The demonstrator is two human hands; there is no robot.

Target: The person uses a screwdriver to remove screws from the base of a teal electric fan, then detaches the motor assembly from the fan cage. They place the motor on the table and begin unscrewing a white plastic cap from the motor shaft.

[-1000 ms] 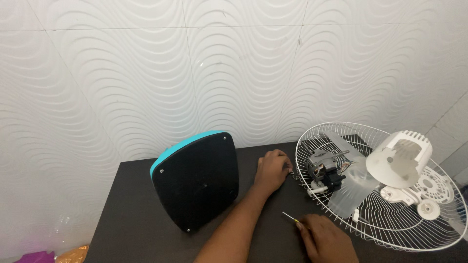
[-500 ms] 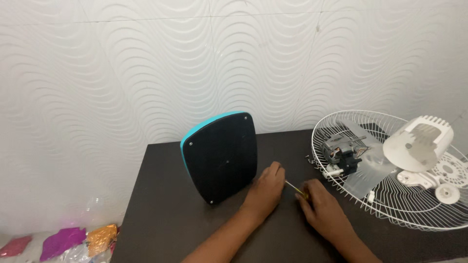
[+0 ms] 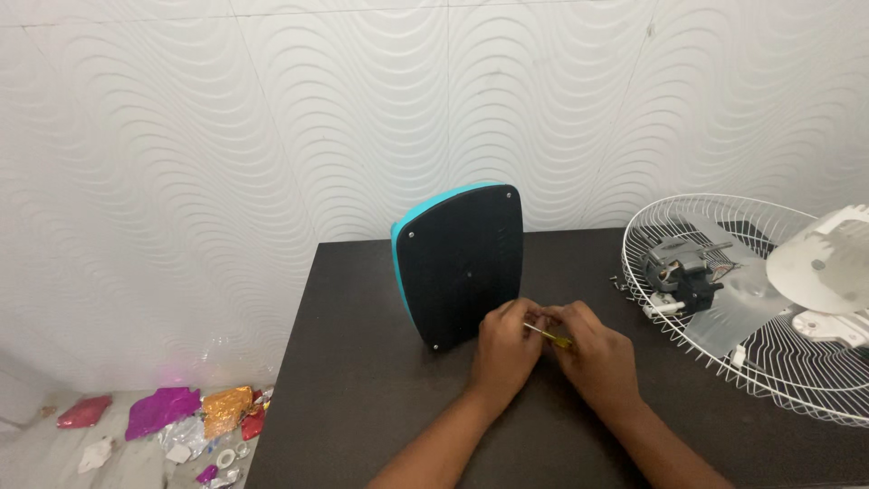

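At the middle of the dark table (image 3: pixel 362 380), both hands meet over a small screwdriver (image 3: pixel 549 335) with a thin metal shaft and a yellow handle. The left hand (image 3: pixel 505 349) is curled, its fingertips pinched on the shaft end, while the right hand (image 3: pixel 593 355) is closed around the yellow handle, so the tool lies nearly level between them. Just beyond the hands, toward the far edge of the table, a flat black panel with a turquoise rim (image 3: pixel 460 263) stands upright and slightly tilted, its back facing the person; small screw points show near its corners, and the left hand is just beside its lower right corner. Near the right edge of the table lies a white wire fan guard (image 3: pixel 769 362), holding a bare fan motor (image 3: pixel 677 267) and a translucent fan blade (image 3: pixel 738 312). A white plastic motor cover (image 3: pixel 828 267) rests over the guard at the far right. A few small screws (image 3: pixel 617 283) lie on the table just beside the guard's left rim. Beyond the left edge of the table, crumpled foil wrappers (image 3: pixel 181 412) in pink, purple and orange lie on the floor.
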